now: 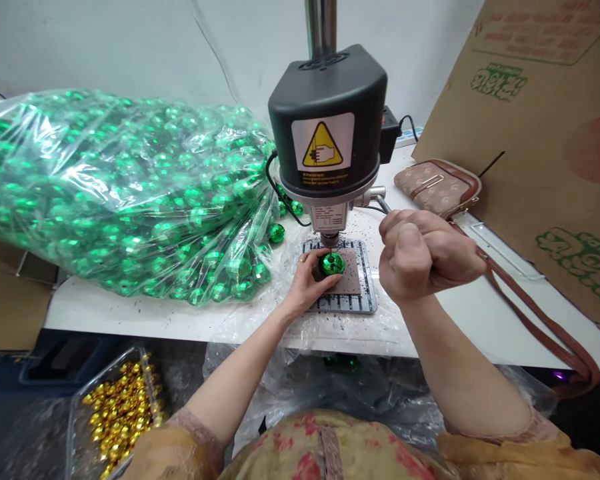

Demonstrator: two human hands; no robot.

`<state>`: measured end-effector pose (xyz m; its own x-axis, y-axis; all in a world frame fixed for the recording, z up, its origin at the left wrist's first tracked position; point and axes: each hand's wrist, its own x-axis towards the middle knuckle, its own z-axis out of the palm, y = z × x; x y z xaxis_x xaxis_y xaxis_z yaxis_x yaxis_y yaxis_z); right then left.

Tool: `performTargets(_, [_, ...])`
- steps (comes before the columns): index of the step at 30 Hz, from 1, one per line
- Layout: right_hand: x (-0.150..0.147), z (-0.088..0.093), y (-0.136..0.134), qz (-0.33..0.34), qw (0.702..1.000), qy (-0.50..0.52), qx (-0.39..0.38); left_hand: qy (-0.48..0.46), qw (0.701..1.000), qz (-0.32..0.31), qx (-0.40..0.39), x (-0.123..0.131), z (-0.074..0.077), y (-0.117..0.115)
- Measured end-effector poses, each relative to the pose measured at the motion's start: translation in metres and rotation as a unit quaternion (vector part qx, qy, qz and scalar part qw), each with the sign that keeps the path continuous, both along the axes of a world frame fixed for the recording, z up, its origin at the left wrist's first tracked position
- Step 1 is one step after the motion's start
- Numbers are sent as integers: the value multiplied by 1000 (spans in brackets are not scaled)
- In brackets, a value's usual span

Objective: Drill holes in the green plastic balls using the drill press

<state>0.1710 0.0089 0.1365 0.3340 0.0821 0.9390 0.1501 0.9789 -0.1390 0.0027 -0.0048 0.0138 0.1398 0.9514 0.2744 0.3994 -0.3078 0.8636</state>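
A shiny green ball sits under the chuck of a black bench drill press, on a pinkish square board over the slotted metal base. My left hand grips the ball from the left, fingers behind it and thumb in front. The drill bit comes down to the top of the ball; whether it has entered I cannot tell. To the right, my right hand is closed in a fist around the drill press's feed lever, whose far end is hidden in the hand.
A big clear plastic bag full of green faceted balls lies on the left of the white table. One loose green ball rests beside it. A brown purse and cardboard stand right. Gold balls fill a clear bin below.
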Motion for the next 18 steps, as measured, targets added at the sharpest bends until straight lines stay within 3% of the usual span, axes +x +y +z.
performTargets(3, [1,-7,-1,5,1000,-15,11,-1,1000,3,1,0,-1,-1])
performTargets(6, [-1,-2,-4,3,1000,-10,-9,-7,1000,4,1,0,-2,-1])
performTargets(10, [-6,34,-3,-7,991,61,-116,-26,1000,4,-6,2,-3,2])
performTargets(13, [-6,61,3,21,985,55,-160,-49,998,20,-14,3,1,-3])
performTargets(16, [-4,72,9,26,981,49,-183,-30,997,66,27,2,6,-27])
performTargets(18, [-3,72,11,10,982,46,-185,2,996,50,76,-1,5,-57])
